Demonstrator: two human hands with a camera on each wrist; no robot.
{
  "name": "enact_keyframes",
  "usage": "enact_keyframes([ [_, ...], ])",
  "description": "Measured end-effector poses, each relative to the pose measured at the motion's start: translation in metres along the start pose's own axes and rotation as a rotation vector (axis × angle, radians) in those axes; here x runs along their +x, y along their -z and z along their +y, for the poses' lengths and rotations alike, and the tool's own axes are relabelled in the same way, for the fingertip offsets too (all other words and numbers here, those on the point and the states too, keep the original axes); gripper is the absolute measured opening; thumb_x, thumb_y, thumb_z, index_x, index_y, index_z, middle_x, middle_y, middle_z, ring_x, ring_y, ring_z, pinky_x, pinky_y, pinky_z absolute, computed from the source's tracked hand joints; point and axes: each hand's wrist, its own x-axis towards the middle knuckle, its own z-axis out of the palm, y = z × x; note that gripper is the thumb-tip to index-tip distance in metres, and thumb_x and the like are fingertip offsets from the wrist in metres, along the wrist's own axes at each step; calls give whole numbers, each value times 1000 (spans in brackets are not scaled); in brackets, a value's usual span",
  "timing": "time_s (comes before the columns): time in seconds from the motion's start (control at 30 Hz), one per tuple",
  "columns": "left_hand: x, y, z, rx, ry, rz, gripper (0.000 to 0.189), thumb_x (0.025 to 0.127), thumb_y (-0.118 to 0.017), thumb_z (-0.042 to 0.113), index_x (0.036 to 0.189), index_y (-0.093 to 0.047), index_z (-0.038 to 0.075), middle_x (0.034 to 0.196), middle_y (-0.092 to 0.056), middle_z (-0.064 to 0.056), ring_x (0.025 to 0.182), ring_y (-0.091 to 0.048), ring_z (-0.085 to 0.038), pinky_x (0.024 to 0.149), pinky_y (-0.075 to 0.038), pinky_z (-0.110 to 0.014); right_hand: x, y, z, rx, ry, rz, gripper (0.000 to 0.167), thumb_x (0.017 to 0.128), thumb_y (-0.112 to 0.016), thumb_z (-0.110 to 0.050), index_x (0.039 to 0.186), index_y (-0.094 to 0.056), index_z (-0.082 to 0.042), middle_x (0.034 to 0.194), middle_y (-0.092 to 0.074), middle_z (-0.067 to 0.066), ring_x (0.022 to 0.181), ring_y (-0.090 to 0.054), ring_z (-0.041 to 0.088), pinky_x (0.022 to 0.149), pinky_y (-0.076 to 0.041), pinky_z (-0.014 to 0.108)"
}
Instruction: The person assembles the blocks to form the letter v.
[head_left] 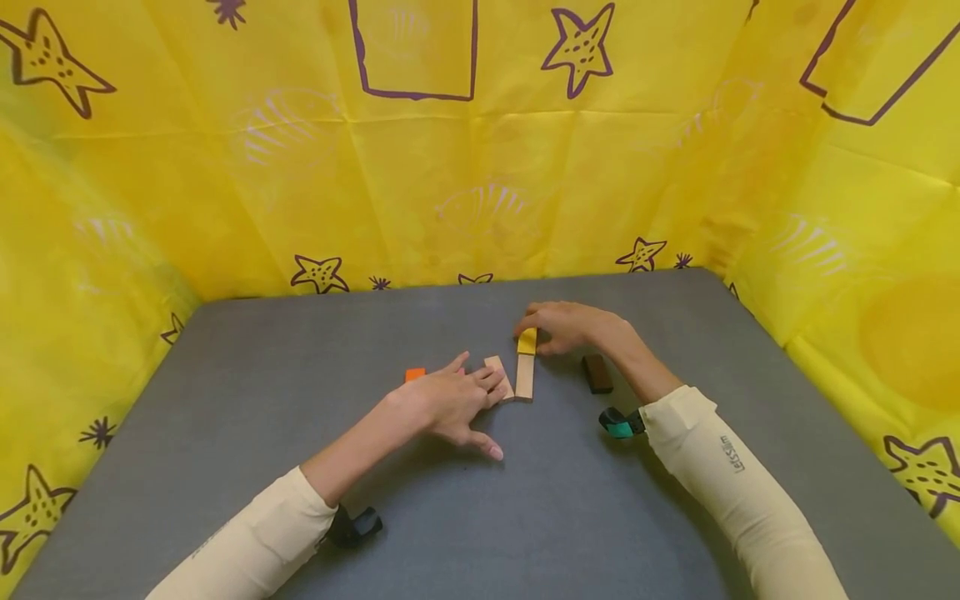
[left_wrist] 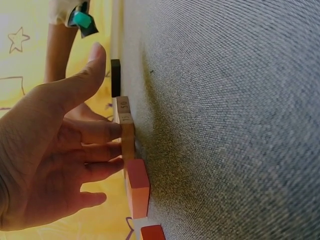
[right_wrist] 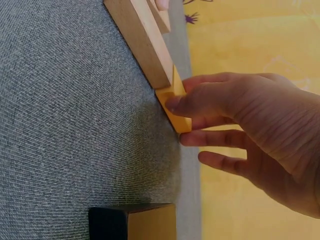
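My right hand [head_left: 564, 325] pinches a yellow block [head_left: 527, 342] between thumb and fingers, at the far end of a plain wooden block [head_left: 524, 379]. The right wrist view has the yellow block [right_wrist: 176, 107] lying on the table, end against the wooden one. To the left, a second plain wooden block [head_left: 492, 363] lies slantwise, its near end close to the first. The outstretched fingers of my left hand [head_left: 453, 404] rest at this slanted block and partly cover it. In the left wrist view, printed numbers show on the wooden blocks' near ends [left_wrist: 125, 111].
A dark brown block [head_left: 597, 374] lies on the grey table [head_left: 525, 517], right of the wooden ones. Left of them are a pink block [left_wrist: 137, 187], mostly hidden by my left hand in the head view, and an orange block [head_left: 415, 374]. Yellow patterned cloth [head_left: 420, 183] surrounds the table.
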Motion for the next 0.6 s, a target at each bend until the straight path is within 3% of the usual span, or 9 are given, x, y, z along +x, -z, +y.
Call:
enact_keyframes([
  [0.6, -1, 0, 0, -3, 6, -8, 102, 91, -54, 80, 166, -29, 15, 176, -19, -7, 164, -21, -24, 134, -5, -61, -4, -1, -3, 17, 2, 3, 43, 97, -75, -17, 139, -67, -16, 143, -60, 15, 128, -60, 34, 113, -51, 55],
])
